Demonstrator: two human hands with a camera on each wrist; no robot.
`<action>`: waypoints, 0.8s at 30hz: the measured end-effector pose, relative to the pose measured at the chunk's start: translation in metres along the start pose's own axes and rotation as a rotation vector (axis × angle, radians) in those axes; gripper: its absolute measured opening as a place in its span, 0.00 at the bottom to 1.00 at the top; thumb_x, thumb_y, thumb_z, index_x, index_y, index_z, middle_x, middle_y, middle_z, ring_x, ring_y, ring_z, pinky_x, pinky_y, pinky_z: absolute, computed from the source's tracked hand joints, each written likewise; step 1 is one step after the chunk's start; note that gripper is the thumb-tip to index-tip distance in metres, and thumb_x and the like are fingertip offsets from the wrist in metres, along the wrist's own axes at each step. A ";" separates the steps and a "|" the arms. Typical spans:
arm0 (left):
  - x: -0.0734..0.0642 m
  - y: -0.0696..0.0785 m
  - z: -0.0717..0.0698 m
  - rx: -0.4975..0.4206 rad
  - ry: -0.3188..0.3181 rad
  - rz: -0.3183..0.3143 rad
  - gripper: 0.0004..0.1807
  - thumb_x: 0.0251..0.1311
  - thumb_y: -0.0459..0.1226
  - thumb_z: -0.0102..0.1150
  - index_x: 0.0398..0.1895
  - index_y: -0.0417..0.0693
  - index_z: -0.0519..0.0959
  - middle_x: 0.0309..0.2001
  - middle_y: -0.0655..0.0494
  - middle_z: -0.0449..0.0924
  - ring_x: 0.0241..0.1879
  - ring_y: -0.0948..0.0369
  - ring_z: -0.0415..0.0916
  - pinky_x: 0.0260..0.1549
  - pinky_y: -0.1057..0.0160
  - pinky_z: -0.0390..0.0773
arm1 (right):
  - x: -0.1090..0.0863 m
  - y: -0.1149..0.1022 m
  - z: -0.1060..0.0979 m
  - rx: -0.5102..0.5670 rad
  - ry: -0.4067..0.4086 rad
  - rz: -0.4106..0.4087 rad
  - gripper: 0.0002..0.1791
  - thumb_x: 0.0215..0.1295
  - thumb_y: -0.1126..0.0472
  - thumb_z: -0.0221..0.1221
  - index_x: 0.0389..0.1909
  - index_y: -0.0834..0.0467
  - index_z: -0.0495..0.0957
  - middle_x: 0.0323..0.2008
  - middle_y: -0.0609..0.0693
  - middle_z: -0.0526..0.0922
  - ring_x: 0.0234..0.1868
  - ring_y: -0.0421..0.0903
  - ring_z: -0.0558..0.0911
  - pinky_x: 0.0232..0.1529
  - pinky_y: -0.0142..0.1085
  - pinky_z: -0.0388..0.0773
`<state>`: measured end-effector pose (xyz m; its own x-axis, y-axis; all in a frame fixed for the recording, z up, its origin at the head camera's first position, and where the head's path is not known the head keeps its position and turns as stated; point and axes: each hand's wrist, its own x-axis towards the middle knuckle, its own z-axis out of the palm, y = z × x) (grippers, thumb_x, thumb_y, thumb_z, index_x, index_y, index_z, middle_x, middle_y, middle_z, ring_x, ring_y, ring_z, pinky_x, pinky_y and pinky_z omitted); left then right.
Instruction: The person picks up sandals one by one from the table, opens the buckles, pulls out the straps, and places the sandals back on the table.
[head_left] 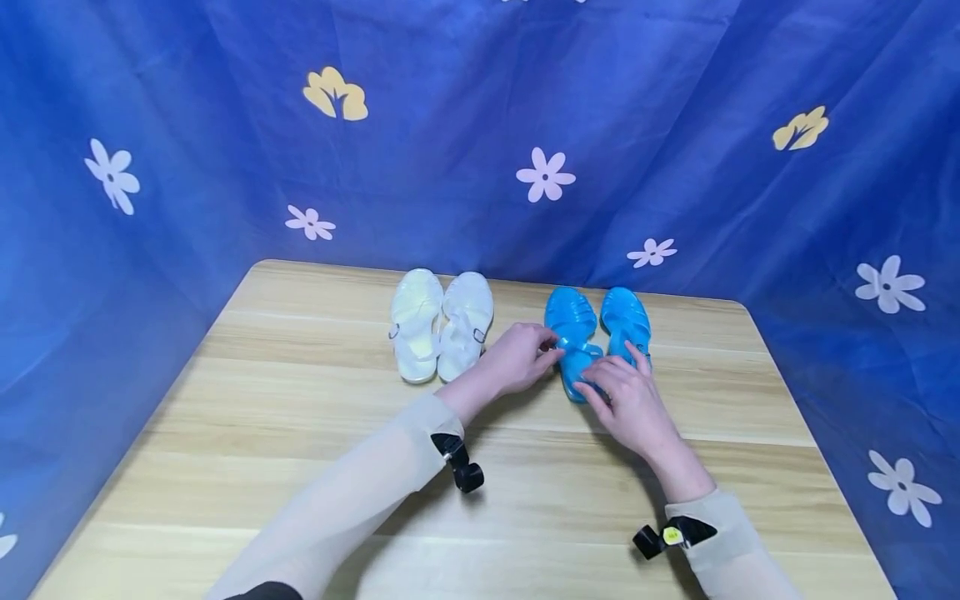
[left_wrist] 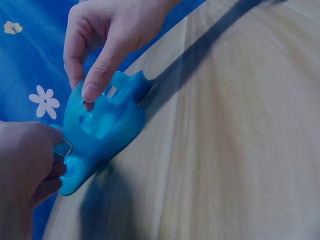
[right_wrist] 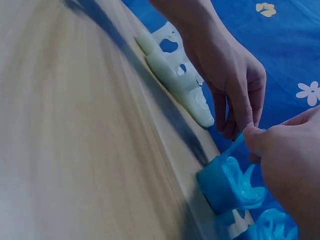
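Note:
A pair of glossy blue jelly sandals lies toward the back right of the table, toes facing the curtain. My left hand is at the outer side of the left blue sandal, pinching its ankle strap by the small metal buckle. From the other side my right hand reaches over the same sandal, thumb and fingertips close together at the strap. In the right wrist view the fingertips of both hands almost meet, and the strap end is partly hidden. The other blue sandal lies just to the right.
A pair of whitish sandals stands to the left, close beside my left hand. The wooden table ends at a blue flowered curtain behind and at both sides. Black cameras are strapped to both wrists.

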<state>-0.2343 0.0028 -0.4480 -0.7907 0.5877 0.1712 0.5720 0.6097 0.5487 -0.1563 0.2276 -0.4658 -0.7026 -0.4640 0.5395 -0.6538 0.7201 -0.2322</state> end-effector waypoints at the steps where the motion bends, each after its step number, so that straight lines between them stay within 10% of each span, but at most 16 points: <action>1: -0.002 0.001 -0.001 0.003 -0.001 0.004 0.16 0.78 0.43 0.61 0.56 0.40 0.85 0.49 0.49 0.88 0.49 0.56 0.85 0.52 0.60 0.83 | -0.001 -0.001 0.000 0.001 0.001 -0.008 0.06 0.67 0.59 0.73 0.40 0.57 0.89 0.40 0.50 0.90 0.50 0.53 0.86 0.72 0.69 0.57; 24: -0.074 0.000 -0.017 0.011 0.011 0.070 0.17 0.77 0.43 0.62 0.57 0.40 0.85 0.53 0.48 0.88 0.53 0.55 0.85 0.58 0.57 0.81 | -0.015 -0.043 0.007 0.121 0.052 -0.237 0.13 0.57 0.60 0.77 0.43 0.57 0.91 0.41 0.47 0.91 0.46 0.48 0.87 0.66 0.65 0.67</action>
<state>-0.1794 -0.0490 -0.4468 -0.7514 0.6228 0.2180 0.6279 0.5733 0.5263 -0.1197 0.2000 -0.4699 -0.5125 -0.5827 0.6307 -0.8293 0.5264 -0.1875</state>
